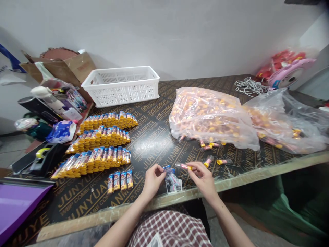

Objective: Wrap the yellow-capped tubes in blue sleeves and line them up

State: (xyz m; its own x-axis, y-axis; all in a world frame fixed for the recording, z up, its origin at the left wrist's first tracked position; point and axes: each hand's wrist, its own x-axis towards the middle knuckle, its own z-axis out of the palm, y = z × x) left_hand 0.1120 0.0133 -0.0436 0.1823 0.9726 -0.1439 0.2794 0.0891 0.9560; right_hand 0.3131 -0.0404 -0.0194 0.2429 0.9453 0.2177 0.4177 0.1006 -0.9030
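Observation:
Between finger and thumb of my right hand (202, 178) is a small clear tube (183, 166) with a yellow cap and pink contents, lying nearly level and pointing left. My left hand (154, 181) is pinched closed at the left edge of a pile of small printed pieces (173, 181) on the table; what its fingertips hold, if anything, is hidden. More yellow-capped tubes (224, 161) lie loose to the right of my right hand. Left of my left hand, several blue-and-yellow wrapped tubes (123, 180) stand in a short row.
Stacked rows of wrapped tubes (95, 156) fill the left side. Behind them stands a white plastic basket (123, 90). Plastic bags full of tubes (210, 115) cover the right. A pink fan (291, 75) and white cable (250, 86) sit far right; a tape dispenser (46, 159) is far left.

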